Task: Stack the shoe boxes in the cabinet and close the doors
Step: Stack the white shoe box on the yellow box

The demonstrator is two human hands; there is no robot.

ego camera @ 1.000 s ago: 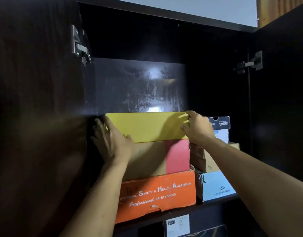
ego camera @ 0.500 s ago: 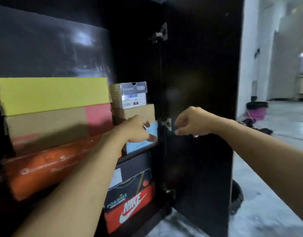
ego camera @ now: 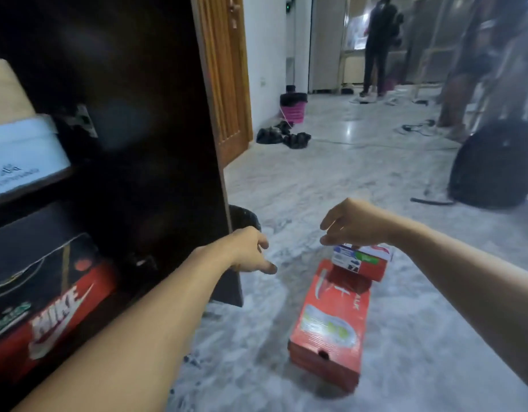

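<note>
Red shoe boxes [ego camera: 331, 316] on the floor lower right now replace the shelves as both unclenched, empty hands, left [ego camera: 251, 251] and right [ego camera: 355, 224], reach down for more.

A home hallway: marble floor [ego camera: 286, 179], wooden door [ego camera: 224, 84], dark shoe cabinet [ego camera: 143, 114], scattered shoes [ego camera: 283, 136]

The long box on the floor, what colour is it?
Red, with white markings on its lid; the head view shows it.
</note>
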